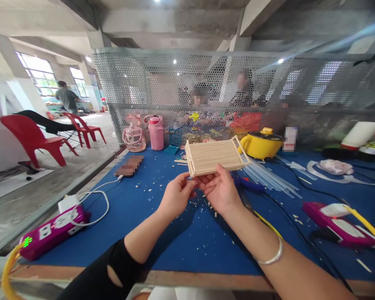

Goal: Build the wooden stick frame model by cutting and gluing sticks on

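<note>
A small tray made of pale wooden sticks (215,156) is held up over the blue tabletop, its slatted face tilted toward me and its ends raised like little railings. Beneath its near edge, my right hand (220,191) supports it with the thumb over the edge and the fingers curled underneath. Closed fingers of my left hand (176,193) meet at the near left corner; the tray partly hides their tips. To the right of the tray lie several clear glue sticks (271,177) and a blue-handled tool (251,184) with a cord, partly hidden by my right arm.
Stick scraps litter the blue tabletop (112,246). Purple power strips (54,227) sit left and right, with cords trailing. A yellow pot (262,146), pink bottle (156,135), clear pink jug (134,137) and phone (129,166) stand or lie farther back, before a perforated metal screen (162,91). People are beyond it.
</note>
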Available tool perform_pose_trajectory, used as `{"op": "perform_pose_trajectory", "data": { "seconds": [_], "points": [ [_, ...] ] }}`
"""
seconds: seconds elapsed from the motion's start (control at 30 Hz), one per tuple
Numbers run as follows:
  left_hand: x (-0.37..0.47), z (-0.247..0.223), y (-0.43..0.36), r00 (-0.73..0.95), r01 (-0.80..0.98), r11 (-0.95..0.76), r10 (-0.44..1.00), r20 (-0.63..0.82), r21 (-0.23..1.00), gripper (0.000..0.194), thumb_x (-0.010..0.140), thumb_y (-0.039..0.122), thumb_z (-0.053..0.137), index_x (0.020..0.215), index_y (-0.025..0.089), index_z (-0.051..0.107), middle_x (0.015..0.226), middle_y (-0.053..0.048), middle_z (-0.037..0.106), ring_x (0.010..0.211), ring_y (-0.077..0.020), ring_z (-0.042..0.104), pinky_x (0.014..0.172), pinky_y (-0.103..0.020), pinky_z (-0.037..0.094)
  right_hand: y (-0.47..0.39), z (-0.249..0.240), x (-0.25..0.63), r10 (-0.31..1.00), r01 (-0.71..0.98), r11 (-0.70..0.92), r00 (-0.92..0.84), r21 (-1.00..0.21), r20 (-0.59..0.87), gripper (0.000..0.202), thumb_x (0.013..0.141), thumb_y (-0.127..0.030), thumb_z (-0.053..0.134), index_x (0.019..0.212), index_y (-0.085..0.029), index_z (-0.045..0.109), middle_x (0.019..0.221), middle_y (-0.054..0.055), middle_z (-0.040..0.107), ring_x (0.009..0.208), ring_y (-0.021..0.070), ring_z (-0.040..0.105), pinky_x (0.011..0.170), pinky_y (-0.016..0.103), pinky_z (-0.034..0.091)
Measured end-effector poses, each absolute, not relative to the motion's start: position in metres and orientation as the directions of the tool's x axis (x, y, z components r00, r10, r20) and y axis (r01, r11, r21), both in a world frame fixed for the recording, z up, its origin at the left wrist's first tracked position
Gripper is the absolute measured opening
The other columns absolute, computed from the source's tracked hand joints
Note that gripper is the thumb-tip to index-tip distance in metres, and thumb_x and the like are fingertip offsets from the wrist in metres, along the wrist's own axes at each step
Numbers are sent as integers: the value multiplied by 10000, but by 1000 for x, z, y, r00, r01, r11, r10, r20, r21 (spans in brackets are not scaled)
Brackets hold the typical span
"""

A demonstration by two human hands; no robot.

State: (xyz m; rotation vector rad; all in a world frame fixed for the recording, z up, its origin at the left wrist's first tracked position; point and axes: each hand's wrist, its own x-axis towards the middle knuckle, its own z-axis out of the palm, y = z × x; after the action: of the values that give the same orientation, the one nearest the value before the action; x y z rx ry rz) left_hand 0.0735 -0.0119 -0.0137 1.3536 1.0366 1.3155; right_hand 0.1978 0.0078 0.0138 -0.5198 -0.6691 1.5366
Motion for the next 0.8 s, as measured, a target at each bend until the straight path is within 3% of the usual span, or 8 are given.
{"op": "perform_pose_trajectory", "data": {
  "seconds": [0.13,0.33,0.53,0.6,0.73,0.8],
  "points": [
    [58,-18,-1,-80,57,-163,983,167,985,247,805,392,597,816,154,663,586,4,608,449,-103,519,439,-213,398,12,20,206,998,-776,-33,-59,-630,20,309,724,-397,662,934,-173,633,824,50,736,791,180,693,743,336,593],
    [15,-6,16,-314,83,-168,931,185,982,373,830,514,497,684,172,517,606,-5,582,484,-103,514,468,-211,422,18,26,222,996,-795,-83,-80,-601,-32,390,755,-501,595,936,-157,632,781,70,723,737,183,691,713,333,600],
    [43,0,-1,-121,150,-239,959,258,959,253,853,380,467,968,183,576,670,25,564,476,-98,474,492,-229,430,16,17,211,997,-781,-77,-80,-620,-22,306,761,-446,650,924,-188,636,802,44,744,752,178,702,705,324,607],
    [59,0,-10,-73,230,-287,948,311,930,251,883,375,431,942,197,599,619,38,525,476,-107,444,494,-229,385,15,14,206,997,-769,-55,-73,-637,1,265,758,-423,672,883,-191,643,776,29,745,722,169,700,687,307,604],
    [72,1,-15,-74,431,-361,900,430,827,209,827,407,580,805,200,578,613,28,512,574,-141,455,560,-250,320,8,9,195,993,-723,8,-74,-691,89,302,711,-403,737,909,-192,652,817,17,752,723,167,702,659,282,591],
    [70,1,-13,-90,511,-362,879,468,780,228,869,394,523,746,202,541,645,8,537,609,-154,468,583,-258,310,4,8,192,986,-686,41,-88,-727,139,339,673,-391,778,920,-199,646,873,13,753,766,168,706,685,279,586]
  ]
}}
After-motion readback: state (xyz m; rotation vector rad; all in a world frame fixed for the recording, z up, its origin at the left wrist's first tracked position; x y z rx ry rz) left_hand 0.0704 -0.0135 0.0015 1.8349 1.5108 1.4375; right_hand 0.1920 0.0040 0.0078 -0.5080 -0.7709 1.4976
